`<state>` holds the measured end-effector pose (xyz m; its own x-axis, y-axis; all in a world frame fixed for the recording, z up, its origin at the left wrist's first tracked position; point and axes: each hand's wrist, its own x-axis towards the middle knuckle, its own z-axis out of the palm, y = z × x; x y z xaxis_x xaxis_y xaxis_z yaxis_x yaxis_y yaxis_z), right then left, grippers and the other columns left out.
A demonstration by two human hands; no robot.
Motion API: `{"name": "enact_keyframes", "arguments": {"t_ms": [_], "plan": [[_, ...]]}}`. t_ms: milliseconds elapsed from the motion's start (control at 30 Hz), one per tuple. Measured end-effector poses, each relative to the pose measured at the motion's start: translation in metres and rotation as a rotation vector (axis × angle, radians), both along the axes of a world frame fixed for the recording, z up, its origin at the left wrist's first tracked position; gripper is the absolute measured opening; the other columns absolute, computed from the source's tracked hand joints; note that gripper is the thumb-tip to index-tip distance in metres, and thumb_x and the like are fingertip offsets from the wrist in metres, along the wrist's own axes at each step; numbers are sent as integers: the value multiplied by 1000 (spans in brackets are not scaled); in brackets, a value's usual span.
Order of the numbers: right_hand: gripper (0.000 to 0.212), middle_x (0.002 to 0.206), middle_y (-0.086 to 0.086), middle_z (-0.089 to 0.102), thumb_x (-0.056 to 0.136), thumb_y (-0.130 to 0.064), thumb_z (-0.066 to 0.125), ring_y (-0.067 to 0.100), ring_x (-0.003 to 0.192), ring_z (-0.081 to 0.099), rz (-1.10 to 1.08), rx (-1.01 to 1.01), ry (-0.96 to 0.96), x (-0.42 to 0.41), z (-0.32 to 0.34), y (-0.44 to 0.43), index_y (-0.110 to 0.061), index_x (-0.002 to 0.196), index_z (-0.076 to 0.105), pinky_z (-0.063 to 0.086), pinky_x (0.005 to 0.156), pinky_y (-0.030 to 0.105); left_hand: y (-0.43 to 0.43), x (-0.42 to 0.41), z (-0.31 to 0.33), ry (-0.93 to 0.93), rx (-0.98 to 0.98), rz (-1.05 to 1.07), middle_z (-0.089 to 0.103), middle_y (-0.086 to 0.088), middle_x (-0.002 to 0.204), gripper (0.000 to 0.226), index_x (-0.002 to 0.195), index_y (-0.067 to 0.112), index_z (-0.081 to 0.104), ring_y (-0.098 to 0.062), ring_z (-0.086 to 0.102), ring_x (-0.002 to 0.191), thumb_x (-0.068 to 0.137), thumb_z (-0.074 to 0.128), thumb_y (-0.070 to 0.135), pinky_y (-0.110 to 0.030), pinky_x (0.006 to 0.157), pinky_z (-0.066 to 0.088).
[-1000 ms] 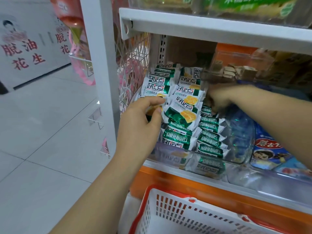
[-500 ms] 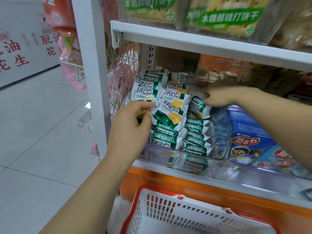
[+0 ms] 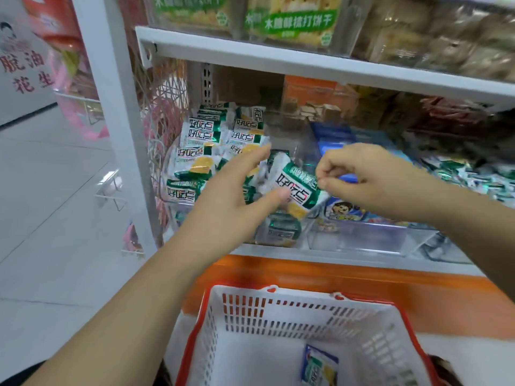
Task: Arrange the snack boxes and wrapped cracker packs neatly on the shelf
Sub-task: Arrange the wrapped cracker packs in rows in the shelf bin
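Observation:
Several green-and-white wrapped cracker packs (image 3: 199, 140) lie piled in a clear bin (image 3: 281, 238) at the left end of the middle shelf (image 3: 348, 260). My right hand (image 3: 359, 176) pinches one cracker pack (image 3: 295, 188) by its edge and holds it tilted in front of the pile. My left hand (image 3: 234, 196) is spread beside that pack, fingers straight over the pile, thumb tip against the pack's lower side. Blue snack boxes (image 3: 344, 210) stand in the neighbouring compartment, partly hidden behind my right hand.
A white basket with a red rim (image 3: 278, 310) sits below the shelf with one wrapped pack (image 3: 319, 366) inside. An upper shelf (image 3: 306, 62) carries cracker bags. More green packs (image 3: 473, 176) lie at the far right. A white upright post (image 3: 111, 107) bounds the left.
My right hand has pulled one cracker pack out of the bin toward me. My left hand has left the pile's left side and moved right, opening beside that pack.

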<state>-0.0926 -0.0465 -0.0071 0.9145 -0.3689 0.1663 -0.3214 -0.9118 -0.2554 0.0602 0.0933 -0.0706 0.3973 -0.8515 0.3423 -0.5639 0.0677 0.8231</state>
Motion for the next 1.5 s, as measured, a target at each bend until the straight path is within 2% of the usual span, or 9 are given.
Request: {"name": "enact_keyframes", "arguments": {"t_ms": [133,300,500,633,833,1000,1133,1233,1500], "plan": [[12,73,-10,63,92,-23,58,-2,71,55,25,155,-108,-28,-14,10,-22,80,59,39,62,10,-7,-15,2,163,63,-221,71,8,99,23,107,24,66,-5,65,91,87,63,32,-25,83,50],[15,73,-6,71,70,-28,78,4,69,64,-160,786,-583,-53,-62,15,-21,77,66,49,68,14,-23,-35,-5,373,7,-231,73,12,95,12,98,23,68,-1,67,90,87,63,22,-11,76,49],[21,67,-8,64,62,-25,70,5,68,60,-246,885,-705,-66,-86,13,-17,80,63,48,68,14,-43,-53,-28,629,86,-273,73,-2,102,25,97,26,70,-23,67,99,76,68,39,-44,90,53],[12,76,4,61,74,-17,71,12,74,58,-224,896,-678,-70,-85,8,-18,74,60,47,70,21,-52,-63,-34,783,48,-276,74,2,91,20,92,19,64,-12,68,87,75,62,28,-32,82,54],[19,69,1,60,86,-13,65,10,67,55,-268,736,-665,-75,-91,6,-22,73,54,43,64,20,-53,-72,-39,701,22,-195,74,-1,90,25,91,20,70,-16,69,89,70,63,32,-44,91,51],[14,69,1,57,93,-18,54,10,61,49,-248,531,-572,-83,-90,10,-19,81,47,38,59,21,-51,-76,-40,356,31,-27,65,-10,73,51,86,9,68,-19,55,67,67,60,56,-20,67,44],[16,60,-2,51,93,-19,54,13,59,41,-328,729,-589,-81,-91,3,-14,80,47,35,58,25,-50,-72,-39,423,95,-49,61,-5,67,57,84,6,65,-18,57,68,72,53,60,-28,80,49],[16,72,6,63,94,-18,53,10,62,52,-374,891,-595,-80,-90,-1,-14,79,49,47,66,25,-50,-68,-40,583,147,-134,60,-30,105,48,95,11,69,-34,61,97,74,60,54,-52,100,46],[8,50,-6,51,77,-16,57,6,48,38,-300,1588,-755,-77,-81,5,-9,76,56,40,52,17,-45,-60,-28,840,271,-159,65,-2,68,14,75,12,66,-8,59,63,84,59,21,-36,93,49]]}}
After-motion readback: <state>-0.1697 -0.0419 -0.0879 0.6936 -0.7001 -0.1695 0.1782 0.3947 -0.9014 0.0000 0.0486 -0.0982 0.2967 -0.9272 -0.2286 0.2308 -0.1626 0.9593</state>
